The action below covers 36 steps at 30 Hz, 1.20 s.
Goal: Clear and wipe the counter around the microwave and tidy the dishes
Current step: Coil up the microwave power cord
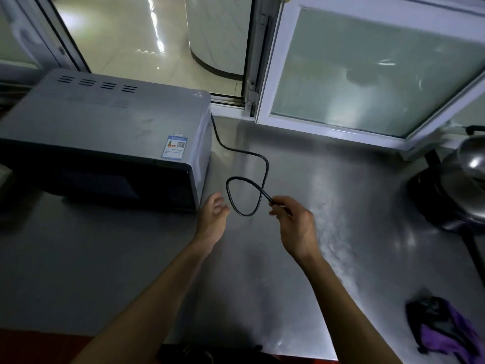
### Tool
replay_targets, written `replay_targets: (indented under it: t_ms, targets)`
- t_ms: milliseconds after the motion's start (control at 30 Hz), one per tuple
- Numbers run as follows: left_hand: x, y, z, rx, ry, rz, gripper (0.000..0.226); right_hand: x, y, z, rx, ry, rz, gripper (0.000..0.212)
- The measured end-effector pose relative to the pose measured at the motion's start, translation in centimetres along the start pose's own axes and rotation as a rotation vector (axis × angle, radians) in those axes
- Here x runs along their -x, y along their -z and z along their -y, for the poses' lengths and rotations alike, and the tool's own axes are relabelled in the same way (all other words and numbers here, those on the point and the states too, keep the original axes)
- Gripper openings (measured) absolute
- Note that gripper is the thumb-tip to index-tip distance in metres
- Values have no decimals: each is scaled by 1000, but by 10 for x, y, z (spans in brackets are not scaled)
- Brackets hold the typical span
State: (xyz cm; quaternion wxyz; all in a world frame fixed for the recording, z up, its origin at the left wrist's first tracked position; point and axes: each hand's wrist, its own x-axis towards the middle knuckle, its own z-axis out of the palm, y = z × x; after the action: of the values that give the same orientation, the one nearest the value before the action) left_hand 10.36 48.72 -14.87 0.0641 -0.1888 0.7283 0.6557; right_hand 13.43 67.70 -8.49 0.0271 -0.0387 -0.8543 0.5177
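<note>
both arms are reaching out over the steel counter [301, 158] now, forearms angling in from the near edge towards the middle. the right hand [294, 227] is lifted a little, wrist bent, thumb and fingers pinching the black power cord [267, 169] near its free end, so that grip is narrow and closed on the cord. the cord is running out from the back right corner of the microwave [105, 143], snaking across the counter, then curling into a loop that is hanging just in front of those pinching fingers. the left hand [214, 214] is hovering just beside the loop, palm turned inward, fingers relaxed and slightly spread, holding nothing; it is sitting close to the microwave's front right corner, and whether it is touching the loop is hard to tell. the microwave is standing on the left part of the counter, grey top up, dark door facing the near side, a small label on its top near the right edge. off at the near right corner a crumpled purple cloth [446, 329] is lying on the counter, well apart from both hands. at the far right edge a dark pan with a shiny metal lid [472, 158] is sitting, and behind the counter a white-framed window [367, 74] is standing open
</note>
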Motion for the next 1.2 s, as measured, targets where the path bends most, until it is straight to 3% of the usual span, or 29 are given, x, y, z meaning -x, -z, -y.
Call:
replay_targets:
  t_ms: [267,600,800,1200]
  targets:
    - [-14,-25,2,-172,14,30,25,-41,16,-26,-121,-95,-11,16]
    - [-20,1,-19,-59,-143,-87,17,-76,7,-42,37,-84,35,25]
    - [-19,16,-39,-103,-260,-40,21,-91,-17,-37,84,-124,50,27]
    - [-38,19,-48,-75,-235,49,26,-89,-39,-28,-31,-258,10,26]
